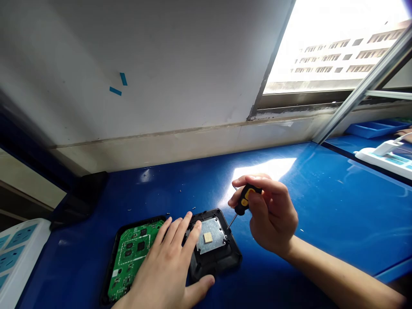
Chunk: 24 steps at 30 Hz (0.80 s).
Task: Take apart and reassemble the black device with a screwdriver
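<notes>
My right hand (270, 214) grips a black and yellow screwdriver (246, 199), its shaft slanting down to the upper right edge of a black plastic cover (219, 268). Fixed inside that cover is a silvery metal plate (214, 229) with a small cream pad (208, 237) on it. With fingers stretched out, my left hand (174, 257) lies across the cover's left side and hides part of it. Left of the cover, a green circuit board (133, 242) sits in a black housing, partly covered by the same hand.
Several tiny screws (193, 208) lie on the blue table (154, 184) behind the cover. A white power strip (22, 253) stands at the left edge, another (386, 156) at the right. Blue trays (370, 128) are at the far right, beyond a metal post (350, 101).
</notes>
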{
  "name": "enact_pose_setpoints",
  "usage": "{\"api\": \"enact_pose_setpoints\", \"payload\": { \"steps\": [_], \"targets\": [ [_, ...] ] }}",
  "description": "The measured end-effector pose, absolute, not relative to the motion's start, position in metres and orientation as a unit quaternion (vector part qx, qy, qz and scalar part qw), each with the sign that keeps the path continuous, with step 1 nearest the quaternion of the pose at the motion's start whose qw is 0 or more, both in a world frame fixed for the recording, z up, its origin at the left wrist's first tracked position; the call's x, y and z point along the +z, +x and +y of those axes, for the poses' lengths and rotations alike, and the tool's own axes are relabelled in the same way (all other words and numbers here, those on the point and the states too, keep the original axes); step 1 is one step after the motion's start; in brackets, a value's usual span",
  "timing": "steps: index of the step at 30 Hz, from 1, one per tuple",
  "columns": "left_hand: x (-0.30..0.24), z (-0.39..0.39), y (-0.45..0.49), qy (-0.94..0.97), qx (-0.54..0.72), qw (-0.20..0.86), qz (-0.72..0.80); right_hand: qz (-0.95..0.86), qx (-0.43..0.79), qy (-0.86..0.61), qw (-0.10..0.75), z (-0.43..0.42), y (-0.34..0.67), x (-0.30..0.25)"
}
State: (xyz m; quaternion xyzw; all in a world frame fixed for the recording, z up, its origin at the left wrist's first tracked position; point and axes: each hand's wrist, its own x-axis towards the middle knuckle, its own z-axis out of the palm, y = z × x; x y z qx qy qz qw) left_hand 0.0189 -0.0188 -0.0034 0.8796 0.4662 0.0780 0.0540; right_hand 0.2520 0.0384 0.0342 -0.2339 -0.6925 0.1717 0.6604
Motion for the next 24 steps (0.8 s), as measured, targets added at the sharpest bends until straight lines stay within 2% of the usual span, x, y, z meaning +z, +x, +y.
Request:
{"api": "enact_pose_setpoints", "payload": {
  "steps": [7,24],
  "targets": [
    [-0.0057,-0.0193,0.0161,0.888,0.080,0.037,0.452,-0.670,0.199,-0.229,0.678,0.0331,0.2465,0.0420],
    [-0.0097,-0.0185,0.0147,0.888,0.073,0.037,0.453,-0.681,0.248,-0.219,0.653,0.0309,0.2484,0.0340]
  ]
}}
